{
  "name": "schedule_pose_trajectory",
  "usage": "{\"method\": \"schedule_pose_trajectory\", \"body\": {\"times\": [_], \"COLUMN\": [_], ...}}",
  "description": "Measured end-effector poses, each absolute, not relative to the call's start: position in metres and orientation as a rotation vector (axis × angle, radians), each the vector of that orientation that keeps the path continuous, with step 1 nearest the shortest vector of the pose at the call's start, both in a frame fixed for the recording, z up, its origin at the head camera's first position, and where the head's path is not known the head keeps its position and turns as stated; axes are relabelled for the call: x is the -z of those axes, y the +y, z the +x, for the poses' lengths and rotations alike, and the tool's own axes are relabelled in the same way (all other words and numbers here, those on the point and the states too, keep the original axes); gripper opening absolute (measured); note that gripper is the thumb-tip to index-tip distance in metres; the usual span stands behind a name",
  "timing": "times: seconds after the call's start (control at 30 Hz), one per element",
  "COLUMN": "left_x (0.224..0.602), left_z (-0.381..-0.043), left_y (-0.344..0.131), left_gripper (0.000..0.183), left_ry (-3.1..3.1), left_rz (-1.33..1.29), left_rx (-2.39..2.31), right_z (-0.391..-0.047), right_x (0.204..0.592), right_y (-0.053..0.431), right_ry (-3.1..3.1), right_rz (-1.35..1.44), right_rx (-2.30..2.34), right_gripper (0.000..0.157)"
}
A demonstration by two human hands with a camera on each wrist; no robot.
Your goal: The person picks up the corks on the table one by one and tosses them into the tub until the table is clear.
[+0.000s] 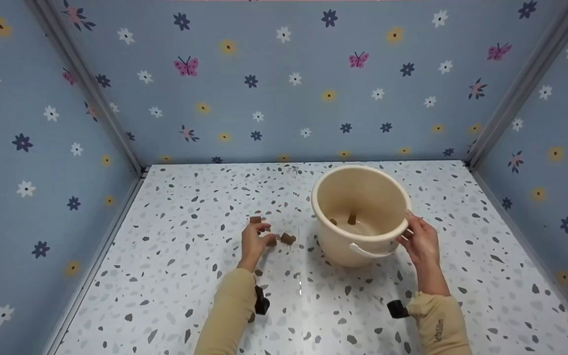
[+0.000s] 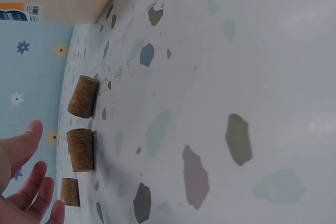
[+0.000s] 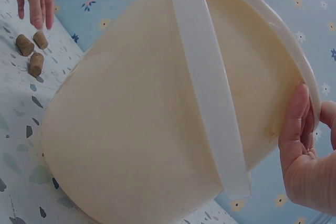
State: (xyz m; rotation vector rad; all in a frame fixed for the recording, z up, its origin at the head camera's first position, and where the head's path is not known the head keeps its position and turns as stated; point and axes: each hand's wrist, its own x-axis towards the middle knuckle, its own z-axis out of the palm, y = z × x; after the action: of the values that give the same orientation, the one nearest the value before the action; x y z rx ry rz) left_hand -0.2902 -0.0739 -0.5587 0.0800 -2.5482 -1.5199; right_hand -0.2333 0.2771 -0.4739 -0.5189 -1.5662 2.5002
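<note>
A cream plastic bucket (image 1: 333, 241) stands right of centre, its white handle (image 3: 210, 87) hanging down one side. My right hand (image 1: 423, 241) grips the bucket's rim on the right, thumb and fingers on either side of the wall. Inside the bucket lie a brown cork (image 1: 352, 218) and another small brown piece (image 1: 333, 222), probably also a cork. Left of the bucket, three corks lie on the table, among them a far cork (image 1: 255, 220) and a near one (image 1: 288, 238). Just over them hovers my left hand (image 1: 254, 241), its fingers apart and holding nothing, as the left wrist view (image 2: 23, 187) shows.
The white speckled table (image 1: 175, 276) is enclosed by blue flowered panels (image 1: 284, 84) at the back and both sides, with grey posts (image 1: 520, 84) at the corners. A label (image 2: 21, 12) is on the bucket's side. Black wrist devices (image 1: 261, 301) are on both sleeves.
</note>
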Motion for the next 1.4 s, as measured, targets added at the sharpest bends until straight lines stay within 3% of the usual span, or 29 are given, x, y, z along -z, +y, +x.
{"method": "schedule_pose_trajectory", "body": {"times": [0.27,0.5,0.73,0.83,0.9,1.07,1.2,1.27,1.4], "left_x": [0.569,0.574,0.578,0.579,0.580,0.580,0.582,0.582,0.581], "left_z": [-0.288,-0.284,-0.286,-0.286,-0.286,-0.286,-0.287,-0.286,-0.285], "left_y": [-0.079,-0.080,-0.080,-0.080,-0.079,-0.079,-0.080,-0.080,-0.080], "left_gripper": [0.031,0.028,0.028,0.025,0.024,0.022,0.022,0.022,0.022], "left_ry": [-2.615,-2.654,-2.685,-2.681,-2.682,-2.683,-2.679,-2.673,-2.640], "left_rz": [0.260,0.301,0.339,0.342,0.344,0.347,0.342,0.336,0.332], "left_rx": [1.610,1.570,1.546,1.519,1.506,1.494,1.482,1.480,1.498], "right_z": [-0.233,-0.269,-0.247,-0.265,-0.265,-0.236,-0.231,-0.236,-0.268], "right_x": [0.473,0.539,0.496,0.533,0.534,0.481,0.469,0.480,0.538], "right_y": [0.277,0.314,0.291,0.311,0.312,0.281,0.275,0.281,0.312], "right_ry": [-1.588,-1.574,-1.570,-1.520,-1.515,-1.531,-1.504,-1.532,-1.538], "right_rz": [-0.541,-0.396,-0.538,-0.411,-0.365,-0.467,-0.515,-0.481,-0.399], "right_rx": [-2.488,-2.508,-2.501,-2.555,-2.568,-2.533,-2.549,-2.540,-2.510], "right_gripper": [0.022,0.029,0.024,0.023,0.021,0.020,0.018,0.019,0.025]}}
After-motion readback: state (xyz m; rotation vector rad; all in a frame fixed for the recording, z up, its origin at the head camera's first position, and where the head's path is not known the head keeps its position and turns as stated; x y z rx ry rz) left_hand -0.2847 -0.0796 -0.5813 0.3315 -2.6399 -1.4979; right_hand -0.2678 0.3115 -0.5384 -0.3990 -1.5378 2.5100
